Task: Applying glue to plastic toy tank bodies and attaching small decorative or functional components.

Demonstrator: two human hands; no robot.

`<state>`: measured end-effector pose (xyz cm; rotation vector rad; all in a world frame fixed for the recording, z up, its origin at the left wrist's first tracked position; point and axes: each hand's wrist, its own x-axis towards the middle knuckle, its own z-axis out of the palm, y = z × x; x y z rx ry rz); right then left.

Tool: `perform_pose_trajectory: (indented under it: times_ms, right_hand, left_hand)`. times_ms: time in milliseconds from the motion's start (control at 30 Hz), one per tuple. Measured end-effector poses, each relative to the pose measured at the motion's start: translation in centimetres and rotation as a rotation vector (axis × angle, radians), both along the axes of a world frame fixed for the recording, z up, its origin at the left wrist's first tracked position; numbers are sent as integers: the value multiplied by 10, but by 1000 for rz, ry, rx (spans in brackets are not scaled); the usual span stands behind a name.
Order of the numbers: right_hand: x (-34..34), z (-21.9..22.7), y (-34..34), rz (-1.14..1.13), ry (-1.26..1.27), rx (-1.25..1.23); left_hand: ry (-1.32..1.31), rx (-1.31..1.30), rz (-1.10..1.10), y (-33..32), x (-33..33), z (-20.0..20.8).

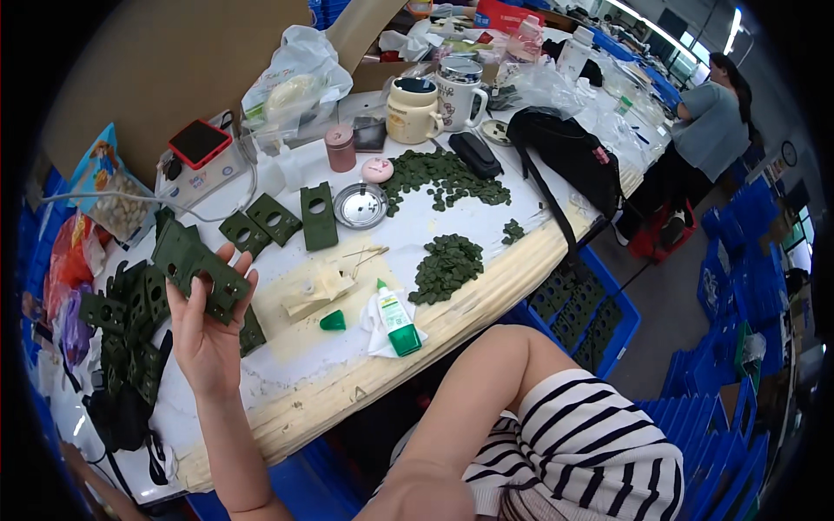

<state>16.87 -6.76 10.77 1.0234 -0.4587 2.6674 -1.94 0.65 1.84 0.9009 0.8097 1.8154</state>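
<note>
Raised over the table's left part, my left hand [208,323] grips a couple of dark green moulded plates [193,260] with round holes, fingers wrapped round their lower end. My right hand does not show. Behind the held plates, similar green plates [274,217] lie flat on the table, one upright-looking plate [319,216] beside them. More of them form a heap [130,321] left of my hand. To the right of it stand a green-and-white glue bottle [397,319] lying on a white tissue, and its green cap [333,320].
Small green pieces lie in two piles, a nearer one [447,267] and a farther one [447,178]. Mugs [413,110], a pink canister [340,148], a metal lid [360,205] and a black bag [565,156] stand behind. A blue crate [618,334] holds plates below right. A person [714,122] stands far right.
</note>
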Motion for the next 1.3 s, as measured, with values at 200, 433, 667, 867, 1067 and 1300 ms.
perform_pose_trajectory:
  times_ms: [200, 433, 667, 867, 1067, 1300]
  right_hand:
    - [4, -60, 25, 568, 43, 256]
    - [63, -70, 190, -1037, -843, 1433]
    - [111, -115, 321, -1381, -1587, 1917]
    - [105, -127, 343, -1241, -1572, 1848]
    - [101, -125, 351, -1165, -1569, 1835]
    - [103, -126, 348, -1326, -1471, 2054]
  left_hand:
    - [14, -4, -69, 10, 10, 6]
    - [35, -56, -74, -6, 16, 9]
    - [127, -138, -171, -4, 30, 3]
    - [77, -181, -188, -3, 26, 2]
    - [87, -206, -136, -4, 29, 1]
    - [90, -207, -175, -1, 28, 3]
